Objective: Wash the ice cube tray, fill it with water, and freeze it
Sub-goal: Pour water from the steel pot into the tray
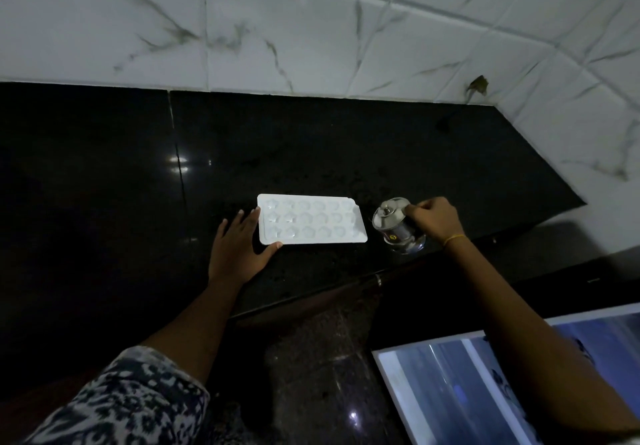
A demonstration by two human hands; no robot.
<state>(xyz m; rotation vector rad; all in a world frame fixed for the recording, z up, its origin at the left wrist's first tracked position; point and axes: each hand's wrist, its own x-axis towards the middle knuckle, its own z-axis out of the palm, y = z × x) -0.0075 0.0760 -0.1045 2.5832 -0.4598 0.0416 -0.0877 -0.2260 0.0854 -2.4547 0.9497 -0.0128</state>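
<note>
Head view, item one: we are steadying the white ice cube tray (311, 220), which is lying flat on the black countertop (346, 139) near its front edge, its moulded cells facing up. Whether the cells are holding water, we cannot tell in this dim light.

Item two: our left hand (239, 247) is resting flat and spread wide at the tray's left end, fingertips touching the short edge and thumb lying along the near corner; it is pinning the tray, not gripping it.

Item three: our right hand (434, 219) is curling its fingers closed around a small steel jug (394, 224) standing just beside the tray's right end; a thin yellow band (453, 238) is sitting on that wrist.

Item four: we are judging this to be the filling step. Doing it well is likely calling for keeping the tray pinned, tipping the jug slowly from low over the cells, and stopping short of the rim so that carrying it to the freezer is not spilling any.
</note>
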